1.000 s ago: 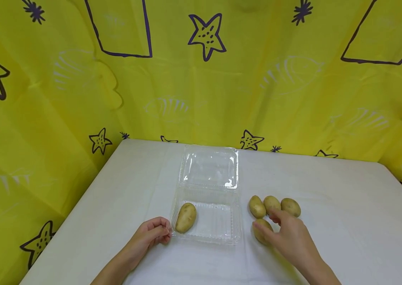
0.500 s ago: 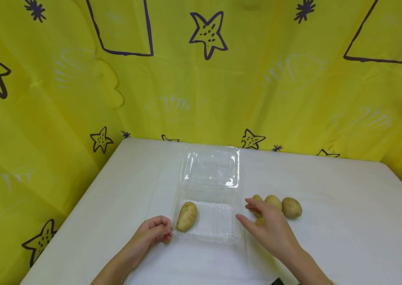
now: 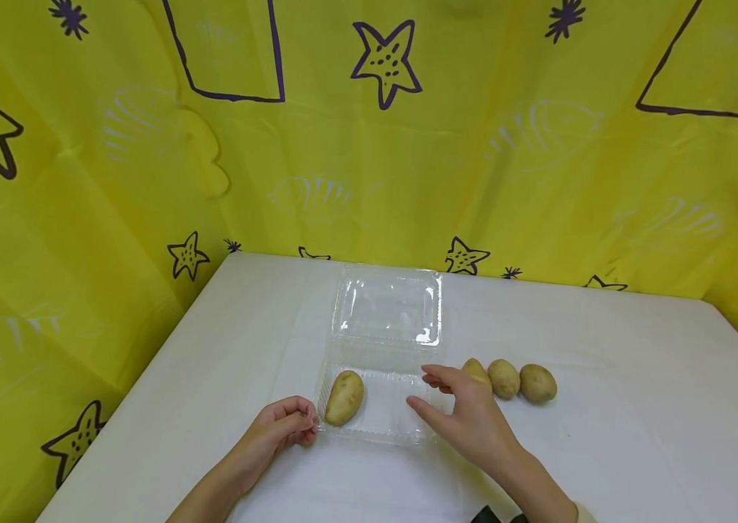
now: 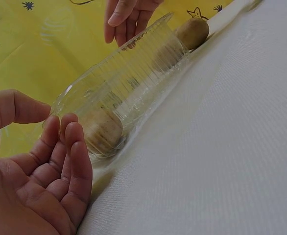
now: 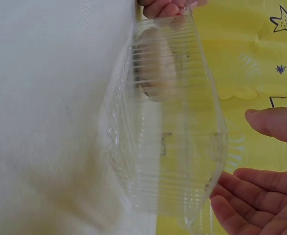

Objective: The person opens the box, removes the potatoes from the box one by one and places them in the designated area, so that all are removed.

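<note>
A clear plastic clamshell container [image 3: 382,436] lies with its lid [image 3: 387,305] folded back. One long potato [image 3: 345,398] sits in the left side of its base. My left hand [image 3: 287,425] pinches the container's front-left corner between thumb and fingers, also seen in the left wrist view. My right hand [image 3: 470,418] hovers over the right side of the base, thumb and fingers spread apart; the right wrist view shows nothing between them. Right of the container three potatoes stand in a row: one partly behind my hand [image 3: 476,370], a middle one [image 3: 504,379] and a right one [image 3: 538,383].
A white-covered table [image 3: 630,407] carries everything. Yellow curtain [image 3: 317,145] with starfish and fish drawings hangs behind it and at both sides. A dark object [image 3: 487,515] shows beside my right forearm at the bottom edge.
My right hand has moved left from the loose potatoes to over the container's right side. The nearest loose potato is now hidden from the head view. My left hand keeps its hold.
</note>
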Motion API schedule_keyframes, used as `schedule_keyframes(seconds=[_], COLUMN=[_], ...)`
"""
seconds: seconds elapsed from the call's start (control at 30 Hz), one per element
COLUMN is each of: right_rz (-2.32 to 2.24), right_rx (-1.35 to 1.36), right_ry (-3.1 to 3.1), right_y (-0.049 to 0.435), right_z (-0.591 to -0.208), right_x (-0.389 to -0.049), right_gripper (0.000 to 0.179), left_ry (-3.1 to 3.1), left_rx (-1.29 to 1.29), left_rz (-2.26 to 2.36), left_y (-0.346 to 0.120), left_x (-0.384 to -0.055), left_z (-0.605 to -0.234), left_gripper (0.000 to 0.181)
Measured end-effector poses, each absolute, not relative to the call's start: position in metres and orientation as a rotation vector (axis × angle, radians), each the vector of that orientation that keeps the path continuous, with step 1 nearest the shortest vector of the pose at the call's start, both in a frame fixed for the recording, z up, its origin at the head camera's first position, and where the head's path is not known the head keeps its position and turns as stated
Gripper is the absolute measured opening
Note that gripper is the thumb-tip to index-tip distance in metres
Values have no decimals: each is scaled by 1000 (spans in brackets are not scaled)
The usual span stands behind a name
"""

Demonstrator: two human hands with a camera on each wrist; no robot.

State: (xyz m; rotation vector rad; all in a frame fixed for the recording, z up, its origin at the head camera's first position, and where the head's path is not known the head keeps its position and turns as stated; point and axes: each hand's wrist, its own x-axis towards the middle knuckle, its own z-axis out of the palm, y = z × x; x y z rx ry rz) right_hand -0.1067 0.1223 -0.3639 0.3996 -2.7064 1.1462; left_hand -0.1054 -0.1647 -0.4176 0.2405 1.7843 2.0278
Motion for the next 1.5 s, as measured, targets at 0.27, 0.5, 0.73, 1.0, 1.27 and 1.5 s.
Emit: schedule_keyframes(seconds=[0.27,0.5,0.73,1.0,1.27,1.5], right_rz=[1167,1207,1233,1186,1147,1151], right_rx=[463,511,563,603,632,670], right_ry=[-2721,-2745,-2756,-2824,-2881,-2887], right_y=[109,99,89,78,66,56], right_z=[-371,-377,-383,-383,-382,-384], right_x=[-111,-116,-119,-122,-126,-131], right_gripper=[43,46,48,56,65,70], left_ry=[1784,1784,1785,1785,1784,1777], left_rx=[241,245,249,239,253,246], left_rz=[2024,2026,2025,2027,2023,2027], left_y=[-164,-164,-164,-164,-165,-165], left_x=[-106,-106,-105,-106,-105,-106], left_z=[-418,-418,-418,-418,-417,-417], left_gripper=[6,6,6,6,6,5])
